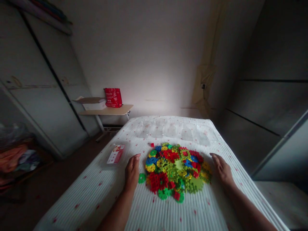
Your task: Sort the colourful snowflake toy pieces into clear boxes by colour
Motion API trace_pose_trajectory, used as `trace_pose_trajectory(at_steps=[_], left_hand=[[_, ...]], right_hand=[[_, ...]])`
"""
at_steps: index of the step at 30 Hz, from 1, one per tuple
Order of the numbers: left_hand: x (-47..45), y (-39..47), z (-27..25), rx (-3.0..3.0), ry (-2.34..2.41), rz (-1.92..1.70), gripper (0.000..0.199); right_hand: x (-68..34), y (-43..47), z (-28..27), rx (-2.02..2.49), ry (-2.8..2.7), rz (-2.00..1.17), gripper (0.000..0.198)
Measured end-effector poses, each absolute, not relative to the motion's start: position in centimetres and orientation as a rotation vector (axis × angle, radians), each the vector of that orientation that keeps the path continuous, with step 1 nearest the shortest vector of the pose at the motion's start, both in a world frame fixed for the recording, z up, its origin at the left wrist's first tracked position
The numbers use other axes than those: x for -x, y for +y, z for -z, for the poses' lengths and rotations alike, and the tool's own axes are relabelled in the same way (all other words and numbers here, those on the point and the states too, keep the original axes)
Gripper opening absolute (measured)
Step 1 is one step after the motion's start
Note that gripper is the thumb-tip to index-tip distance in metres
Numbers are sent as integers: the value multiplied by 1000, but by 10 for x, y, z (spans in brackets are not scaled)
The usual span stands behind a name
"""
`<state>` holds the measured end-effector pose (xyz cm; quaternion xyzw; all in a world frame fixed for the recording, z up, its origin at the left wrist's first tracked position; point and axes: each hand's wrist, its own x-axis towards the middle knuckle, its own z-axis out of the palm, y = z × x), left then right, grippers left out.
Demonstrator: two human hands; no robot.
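A heap of plastic interlocking building pieces in red, green, yellow and blue lies on the white, red-flecked cloth. Some pieces are round and notched, others square. My left hand is at the left side of the heap, fingers stretched out, holding nothing. Close by it lies a loose green disc. On the heap's right side, my right hand is likewise empty, with its fingers extended. Both palms face inward toward the pieces. A small red piece sits just behind the heap.
Several clear plastic containers stand in a row at the far end of the cloth. To the left is a clear box with a printed label. Beyond, a side table carries a red bag and a white box.
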<state>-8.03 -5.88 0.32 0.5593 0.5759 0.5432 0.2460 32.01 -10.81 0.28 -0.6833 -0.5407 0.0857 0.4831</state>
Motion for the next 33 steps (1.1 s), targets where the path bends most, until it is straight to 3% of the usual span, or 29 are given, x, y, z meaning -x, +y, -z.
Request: trace_pose_trajectory(at_steps=[15,20,27,33], left_hand=[[47,-81,-6,-1757,1243,-1292,56],[49,-59,-9,-1607,1430,-1398,46],[42,9,-36,-1884,1477,-1149,20],[27,41,-23,-1771,1595,-1097,26]], right_hand=[[-311,-106,-8,1694,-1584,-99,66],[-312,-106,-7,1685,-1574,-109,66],[-314,-105,-6,1694,-1569,-110,65],[-312,-105,-8,1717,-1563,-123,62]])
